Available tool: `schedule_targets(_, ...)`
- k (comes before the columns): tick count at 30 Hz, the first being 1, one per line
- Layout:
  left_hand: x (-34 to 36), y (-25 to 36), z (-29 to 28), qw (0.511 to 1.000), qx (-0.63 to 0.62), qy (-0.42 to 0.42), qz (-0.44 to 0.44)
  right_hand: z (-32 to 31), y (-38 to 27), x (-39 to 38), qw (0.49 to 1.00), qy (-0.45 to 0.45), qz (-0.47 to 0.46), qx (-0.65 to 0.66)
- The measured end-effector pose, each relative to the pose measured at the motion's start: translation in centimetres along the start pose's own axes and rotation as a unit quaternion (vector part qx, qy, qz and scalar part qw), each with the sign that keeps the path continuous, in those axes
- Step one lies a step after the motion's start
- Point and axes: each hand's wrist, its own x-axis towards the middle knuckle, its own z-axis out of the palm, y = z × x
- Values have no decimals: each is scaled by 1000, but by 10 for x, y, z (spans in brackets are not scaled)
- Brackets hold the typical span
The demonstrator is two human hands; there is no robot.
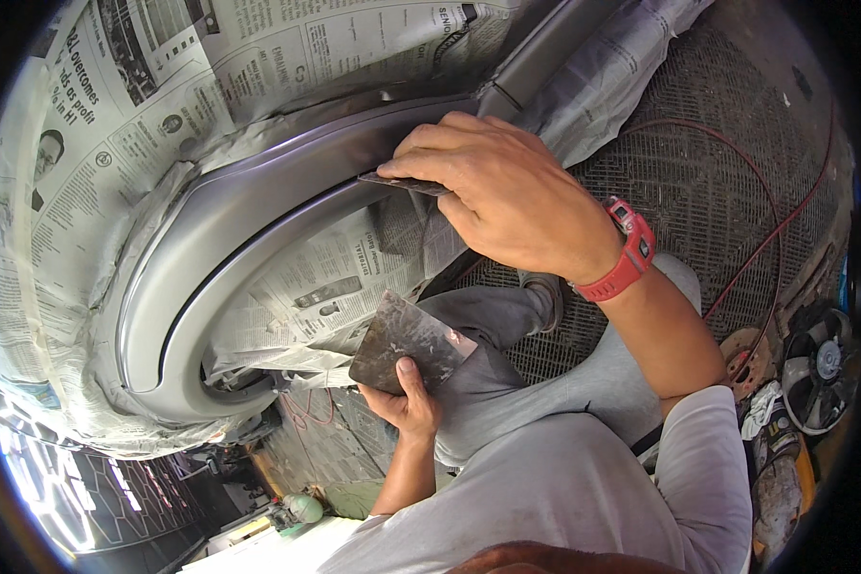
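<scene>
The grey wheel-arch panel [239, 215] of a car curves across the left and middle, with a dark groove running along it. My right hand [512, 196], a red watch on its wrist, is closed around a thin dark flat spreader [402, 182]. Its edge lies at the panel near the groove; whether it touches cannot be made out. Lower down, my left hand [407, 407] grips a flat dark plate [402, 340] from below, thumb on top. Pale smears mark the plate's face, with a pinkish patch near its right corner.
Newspaper sheets [77, 230] cover the car around the grey panel, and more hang inside the arch. A red hose [737, 153] crosses the patterned floor mat [674, 187] at right. A black fan [818, 368] stands among clutter at the far right. My bent legs are below the panel.
</scene>
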Motion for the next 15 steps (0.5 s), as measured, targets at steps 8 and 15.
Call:
schedule_targets(8,0,-1,0,1000,-5,-3,-3,2,-8,-4,1000,0,-8,-30)
schedule_targets(15,2,1,-1,1000,2,-16,4,-2,-2,-7,1000,5,-4,-8)
